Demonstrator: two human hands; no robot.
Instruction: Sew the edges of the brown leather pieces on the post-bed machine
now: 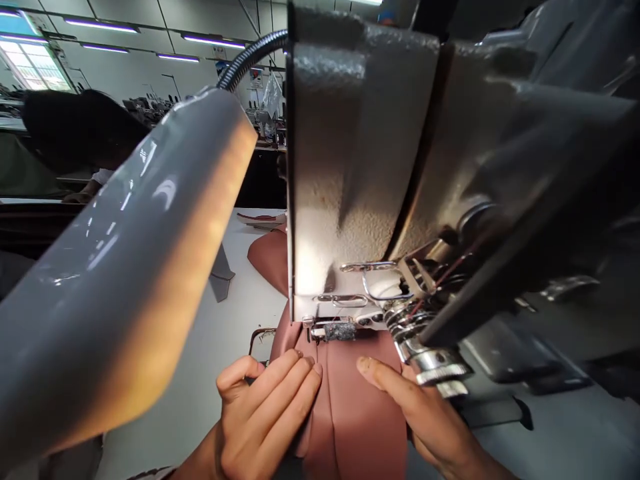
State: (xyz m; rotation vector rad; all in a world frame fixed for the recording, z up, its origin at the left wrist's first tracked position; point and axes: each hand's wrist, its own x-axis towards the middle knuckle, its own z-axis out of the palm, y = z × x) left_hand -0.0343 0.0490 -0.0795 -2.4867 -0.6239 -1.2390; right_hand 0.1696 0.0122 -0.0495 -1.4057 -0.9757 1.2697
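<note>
A reddish-brown leather-like panel (367, 420) with a seam running along it lies under the sewing machine head (350, 167). The presser foot (311, 331) and needle area sit at the panel's far end. My left hand (273, 410) is on the panel's left edge, its fingers pressed together and curled over the material just in front of the foot, thumb to the left. On the right edge, my right hand (425, 417) grips the panel with the thumb on top; its other fingers are mostly hidden beneath.
A large grey lamp (130, 253) on a flexible neck fills the left side. More reddish-brown material (267, 257) lies behind the machine on the white tabletop (200, 373), near a grey scrap (221, 277). At the far left a person's hand (77, 197) shows.
</note>
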